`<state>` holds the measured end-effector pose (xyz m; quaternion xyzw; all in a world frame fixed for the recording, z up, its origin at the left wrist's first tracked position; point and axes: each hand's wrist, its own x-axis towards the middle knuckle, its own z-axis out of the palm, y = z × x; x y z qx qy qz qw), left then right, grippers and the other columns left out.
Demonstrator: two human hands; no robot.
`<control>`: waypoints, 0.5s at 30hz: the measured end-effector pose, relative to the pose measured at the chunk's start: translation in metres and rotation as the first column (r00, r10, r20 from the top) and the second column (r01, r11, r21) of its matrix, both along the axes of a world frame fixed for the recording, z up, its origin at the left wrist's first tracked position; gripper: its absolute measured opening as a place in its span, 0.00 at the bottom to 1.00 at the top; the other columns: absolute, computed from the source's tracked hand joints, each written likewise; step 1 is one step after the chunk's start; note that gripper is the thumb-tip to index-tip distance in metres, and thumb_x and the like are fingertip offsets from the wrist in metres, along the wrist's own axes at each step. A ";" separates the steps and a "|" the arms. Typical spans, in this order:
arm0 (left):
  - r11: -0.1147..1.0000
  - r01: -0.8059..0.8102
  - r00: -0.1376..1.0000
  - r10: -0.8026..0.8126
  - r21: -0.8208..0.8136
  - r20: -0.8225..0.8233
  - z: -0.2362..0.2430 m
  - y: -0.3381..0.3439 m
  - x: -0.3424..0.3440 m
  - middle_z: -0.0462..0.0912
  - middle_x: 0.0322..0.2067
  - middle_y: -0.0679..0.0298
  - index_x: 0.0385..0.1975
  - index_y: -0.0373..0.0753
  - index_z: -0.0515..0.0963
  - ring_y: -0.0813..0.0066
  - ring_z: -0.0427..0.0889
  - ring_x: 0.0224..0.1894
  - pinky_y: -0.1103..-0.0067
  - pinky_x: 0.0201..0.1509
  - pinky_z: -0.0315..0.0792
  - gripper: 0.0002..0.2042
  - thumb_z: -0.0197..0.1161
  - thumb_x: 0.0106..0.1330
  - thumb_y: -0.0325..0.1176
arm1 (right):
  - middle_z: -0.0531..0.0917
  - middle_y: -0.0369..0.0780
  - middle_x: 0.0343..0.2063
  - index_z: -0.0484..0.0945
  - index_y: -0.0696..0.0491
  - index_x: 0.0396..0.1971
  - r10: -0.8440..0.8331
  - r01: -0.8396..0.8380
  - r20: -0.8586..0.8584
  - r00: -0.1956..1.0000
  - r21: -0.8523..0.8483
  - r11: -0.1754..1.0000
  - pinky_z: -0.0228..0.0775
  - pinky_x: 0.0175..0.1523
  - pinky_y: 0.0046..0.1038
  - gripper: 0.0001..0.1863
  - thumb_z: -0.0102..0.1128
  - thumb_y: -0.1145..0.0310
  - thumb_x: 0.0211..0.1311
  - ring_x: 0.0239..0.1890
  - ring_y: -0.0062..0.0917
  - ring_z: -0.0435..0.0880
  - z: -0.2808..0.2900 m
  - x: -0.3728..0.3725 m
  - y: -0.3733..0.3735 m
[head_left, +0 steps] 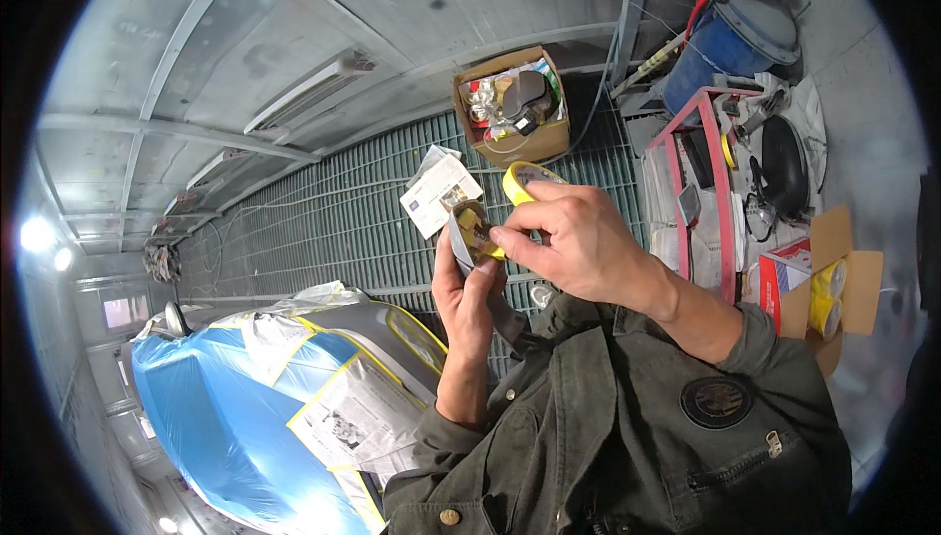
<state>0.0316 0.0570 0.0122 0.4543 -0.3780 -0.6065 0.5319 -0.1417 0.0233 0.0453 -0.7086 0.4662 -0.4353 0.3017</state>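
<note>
My left hand (pixel 465 302) is closed around a small grey curved part (pixel 458 243), whose brownish inner side has strips of yellow tape (pixel 474 231) on it. The exact kind of part cannot be made out. Just to its right, my right hand (pixel 588 246) is closed, with a roll of yellow masking tape (pixel 514 182) held behind the fingers. The right thumb and forefinger tips press together at the edge of the taped part. The palm hides some of the roll.
A car (pixel 225 378) under blue film and taped paper stands at the left. Papers (pixel 439 192) lie on the floor grating (pixel 323 197). Beyond is a filled cardboard box (pixel 512 148). At the right are a red-framed cart (pixel 725 192), a blue drum (pixel 701 65) and a box with tape rolls (pixel 845 324).
</note>
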 end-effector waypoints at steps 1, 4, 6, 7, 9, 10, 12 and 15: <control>1.000 0.002 1.000 -0.002 0.002 -0.007 -0.001 0.000 0.001 0.76 0.40 0.70 0.68 0.38 0.63 0.89 0.68 0.29 0.90 0.30 0.63 0.27 0.55 0.68 0.23 | 0.79 0.44 0.23 0.85 0.58 0.30 0.003 -0.004 0.023 1.000 0.023 1.000 0.69 0.31 0.32 0.09 0.66 0.67 0.60 0.24 0.35 0.80 -0.002 0.000 0.000; 1.000 0.018 1.000 -0.018 -0.011 0.025 -0.003 0.002 0.006 0.77 0.41 0.68 0.68 0.36 0.63 0.86 0.69 0.30 0.88 0.32 0.64 0.28 0.58 0.66 0.29 | 0.80 0.45 0.24 0.84 0.60 0.31 -0.014 -0.012 0.128 0.992 0.198 0.980 0.70 0.31 0.34 0.12 0.64 0.65 0.62 0.25 0.37 0.81 -0.013 -0.005 0.001; 0.998 0.048 0.999 -0.049 -0.029 -0.021 -0.007 0.003 0.011 0.77 0.41 0.66 0.66 0.33 0.64 0.84 0.70 0.31 0.86 0.33 0.65 0.28 0.58 0.66 0.36 | 0.81 0.47 0.25 0.83 0.61 0.33 -0.026 -0.019 0.184 0.983 0.242 0.970 0.69 0.31 0.34 0.14 0.63 0.63 0.64 0.25 0.39 0.82 -0.025 -0.009 0.005; 0.998 0.054 0.997 -0.056 -0.034 -0.054 -0.009 0.004 0.013 0.77 0.41 0.65 0.65 0.32 0.64 0.83 0.71 0.31 0.85 0.34 0.66 0.29 0.58 0.65 0.39 | 0.81 0.47 0.25 0.83 0.61 0.34 -0.032 -0.017 0.154 0.987 0.309 0.951 0.69 0.31 0.34 0.14 0.63 0.63 0.64 0.26 0.38 0.82 -0.032 -0.009 0.007; 0.985 0.164 0.985 -0.161 0.049 -0.065 -0.013 0.006 0.021 0.80 0.39 0.59 0.53 0.31 0.72 0.77 0.74 0.31 0.83 0.34 0.68 0.29 0.53 0.67 0.54 | 0.81 0.48 0.26 0.83 0.61 0.34 -0.014 -0.045 0.156 0.988 0.365 0.930 0.70 0.33 0.35 0.14 0.63 0.62 0.64 0.27 0.37 0.83 -0.046 -0.010 0.015; 0.976 0.168 0.984 -0.159 0.139 -0.075 -0.015 0.010 0.023 0.80 0.38 0.62 0.51 0.31 0.73 0.79 0.73 0.31 0.84 0.35 0.67 0.26 0.52 0.69 0.51 | 0.81 0.47 0.26 0.84 0.61 0.35 -0.004 -0.050 0.115 0.993 0.458 0.888 0.71 0.35 0.33 0.15 0.64 0.61 0.64 0.29 0.37 0.83 -0.052 -0.010 0.019; 0.961 0.169 0.985 -0.156 0.220 -0.075 -0.018 0.017 0.027 0.80 0.35 0.66 0.48 0.33 0.76 0.84 0.72 0.31 0.85 0.35 0.68 0.18 0.53 0.75 0.44 | 0.83 0.44 0.31 0.84 0.61 0.38 -0.020 -0.089 0.209 0.978 0.498 0.863 0.71 0.39 0.30 0.17 0.64 0.59 0.66 0.33 0.31 0.83 -0.061 -0.007 0.024; 0.989 0.111 0.983 -0.124 0.098 0.139 -0.018 0.013 0.033 0.80 0.35 0.68 0.51 0.33 0.77 0.85 0.74 0.32 0.85 0.35 0.68 0.11 0.60 0.72 0.30 | 0.85 0.41 0.36 0.84 0.61 0.40 -0.194 0.021 0.243 0.950 0.573 0.819 0.72 0.42 0.24 0.17 0.64 0.60 0.67 0.38 0.21 0.82 -0.062 -0.008 0.015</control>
